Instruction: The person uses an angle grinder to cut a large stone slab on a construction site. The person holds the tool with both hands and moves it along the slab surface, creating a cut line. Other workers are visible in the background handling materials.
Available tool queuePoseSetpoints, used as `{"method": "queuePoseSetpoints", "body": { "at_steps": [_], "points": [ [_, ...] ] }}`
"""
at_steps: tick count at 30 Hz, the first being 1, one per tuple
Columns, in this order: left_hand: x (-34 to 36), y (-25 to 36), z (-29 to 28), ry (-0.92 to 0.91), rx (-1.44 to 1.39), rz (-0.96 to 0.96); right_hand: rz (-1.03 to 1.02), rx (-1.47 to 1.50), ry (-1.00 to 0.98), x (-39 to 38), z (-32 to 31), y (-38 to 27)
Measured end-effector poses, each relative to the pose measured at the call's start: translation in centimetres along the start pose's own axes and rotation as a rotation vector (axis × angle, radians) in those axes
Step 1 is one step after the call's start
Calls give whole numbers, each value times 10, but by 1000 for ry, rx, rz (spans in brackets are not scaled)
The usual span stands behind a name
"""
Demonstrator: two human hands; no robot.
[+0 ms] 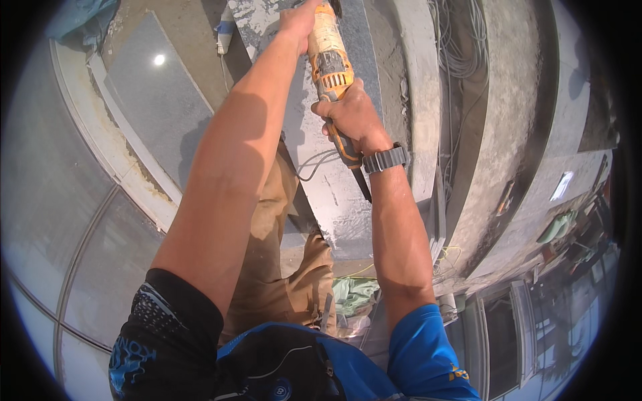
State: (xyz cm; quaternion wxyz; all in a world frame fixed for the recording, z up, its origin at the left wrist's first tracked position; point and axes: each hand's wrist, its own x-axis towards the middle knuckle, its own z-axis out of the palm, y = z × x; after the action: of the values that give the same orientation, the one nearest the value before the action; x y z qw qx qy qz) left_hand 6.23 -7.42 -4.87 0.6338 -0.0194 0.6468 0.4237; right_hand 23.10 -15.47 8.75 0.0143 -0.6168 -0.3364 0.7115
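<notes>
A dusty yellow and grey corded power tool [329,57] lies lengthwise over a grey stone slab [338,220] with white patchy residue. My left hand [301,27] grips the tool's front end at the top of the view; the tip beyond it is dark and too small to make out. My right hand [351,117], with a dark watch at the wrist, is closed around the tool's rear body. A black cord [307,174] loops out beside that rear end onto the slab.
A smooth grey slab [144,93] lies at the left beside glazed panels [53,220]. Concrete ledges [495,120] run along the right, with coiled cables [461,50] between them. A pale green sheet [354,294] is below the slab; blue plastic [83,17] is at top left.
</notes>
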Motion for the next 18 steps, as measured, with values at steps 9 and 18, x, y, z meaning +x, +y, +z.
{"method": "queuePoseSetpoints", "body": {
  "at_steps": [9,18],
  "points": [
    [30,1,-3,44,19,2,35,-18,-6,7,0,-18],
    [-21,-19,-2,88,58,-2,43,-59,21,-25,2,3]
  ]
}}
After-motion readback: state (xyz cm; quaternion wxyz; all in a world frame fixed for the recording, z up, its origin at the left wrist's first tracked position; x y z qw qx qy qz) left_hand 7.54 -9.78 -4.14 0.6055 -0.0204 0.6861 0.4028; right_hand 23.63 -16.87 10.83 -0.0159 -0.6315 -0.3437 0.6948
